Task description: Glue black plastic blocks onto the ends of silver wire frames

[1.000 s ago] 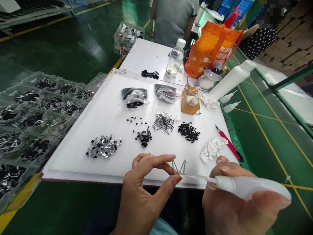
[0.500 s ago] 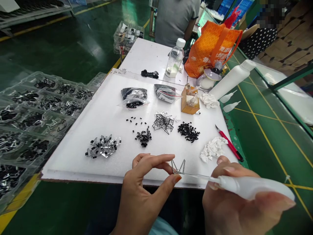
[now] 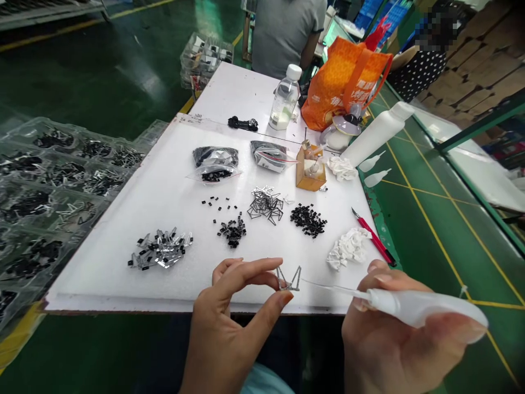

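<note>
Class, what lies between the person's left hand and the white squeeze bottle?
The head view shows a bent wire frame pinched by the left hand, and the thin nozzle of the white squeeze bottle in the right hand.

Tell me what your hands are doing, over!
Left hand: pinching a bent wire frame. Right hand: white squeeze bottle, thin nozzle near the frame. Nothing in the way.

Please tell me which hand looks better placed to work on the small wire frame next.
Probably the right hand: it holds a white plastic squeeze bottle whose thin nozzle points toward the wire frame, while the left hand is occupied pinching that frame between finger and thumb.
</note>
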Demonstrator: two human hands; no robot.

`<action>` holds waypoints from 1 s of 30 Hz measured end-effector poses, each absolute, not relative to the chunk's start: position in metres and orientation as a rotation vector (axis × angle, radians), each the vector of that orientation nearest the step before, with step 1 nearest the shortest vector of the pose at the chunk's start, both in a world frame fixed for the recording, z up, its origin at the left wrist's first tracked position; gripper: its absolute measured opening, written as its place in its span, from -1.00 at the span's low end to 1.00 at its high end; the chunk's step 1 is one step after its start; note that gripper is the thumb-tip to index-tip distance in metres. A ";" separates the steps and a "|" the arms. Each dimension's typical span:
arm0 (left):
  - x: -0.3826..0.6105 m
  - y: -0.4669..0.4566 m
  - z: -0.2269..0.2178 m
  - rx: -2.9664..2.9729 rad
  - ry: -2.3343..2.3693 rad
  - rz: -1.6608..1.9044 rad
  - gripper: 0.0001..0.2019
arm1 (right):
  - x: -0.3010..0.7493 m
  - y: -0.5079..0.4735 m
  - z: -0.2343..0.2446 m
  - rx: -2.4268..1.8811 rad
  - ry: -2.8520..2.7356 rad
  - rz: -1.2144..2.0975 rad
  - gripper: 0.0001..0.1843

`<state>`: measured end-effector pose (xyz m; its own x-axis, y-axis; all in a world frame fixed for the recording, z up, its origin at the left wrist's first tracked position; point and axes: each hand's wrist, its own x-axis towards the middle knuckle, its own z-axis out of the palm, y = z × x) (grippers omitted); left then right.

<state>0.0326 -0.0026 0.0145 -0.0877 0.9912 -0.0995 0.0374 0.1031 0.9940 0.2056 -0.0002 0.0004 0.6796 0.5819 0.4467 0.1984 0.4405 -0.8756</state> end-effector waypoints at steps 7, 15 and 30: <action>0.031 -0.004 0.013 1.127 1.351 1.169 -0.73 | 0.205 0.000 -0.002 -1.118 -0.813 0.270 -0.40; 0.032 -0.002 0.015 1.124 1.348 1.191 -0.75 | 0.203 0.000 -0.002 -1.119 -0.809 0.276 -0.40; 0.033 -0.002 0.016 1.122 1.372 1.183 -0.74 | 0.201 -0.002 -0.001 -1.108 -0.809 0.319 -0.41</action>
<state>0.0328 -0.0025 0.0162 -0.1072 0.9894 -0.0980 0.0488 0.1037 0.9934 0.2012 -0.0020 -0.0008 0.6806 0.6024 0.4171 0.1551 0.4380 -0.8855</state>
